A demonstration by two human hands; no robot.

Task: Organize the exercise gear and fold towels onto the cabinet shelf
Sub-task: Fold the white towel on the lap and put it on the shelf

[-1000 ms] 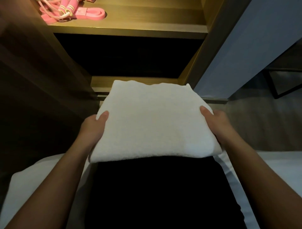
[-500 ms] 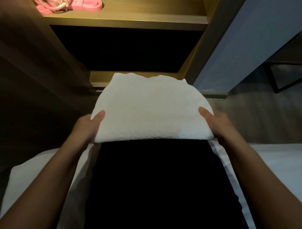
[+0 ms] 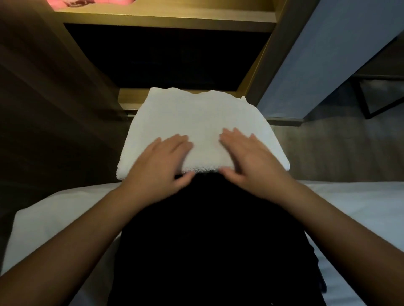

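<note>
A folded white towel (image 3: pixel 196 122) lies in front of me, its far edge over the lower cabinet shelf (image 3: pixel 131 98). My left hand (image 3: pixel 159 161) rests flat on the towel's near left part, fingers straight. Flat on the near right part is my right hand (image 3: pixel 249 157), with its thumb at the near edge. Both thumbs sit at or under the towel's front edge. Pink exercise gear (image 3: pixel 87 2) shows at the top left on the upper lit shelf (image 3: pixel 175 19).
The cabinet's dark wooden side (image 3: pixel 54 87) stands at the left and a pale blue-grey panel (image 3: pixel 328 54) at the right. White bedding (image 3: pixel 360 207) spreads below on both sides of my dark clothing (image 3: pixel 207 240). A dark frame (image 3: pixel 371 98) stands on the floor at the far right.
My hands let go of the towel's sides and moved inward onto its top, now lying flat. The towel shifted forward toward the lower shelf.
</note>
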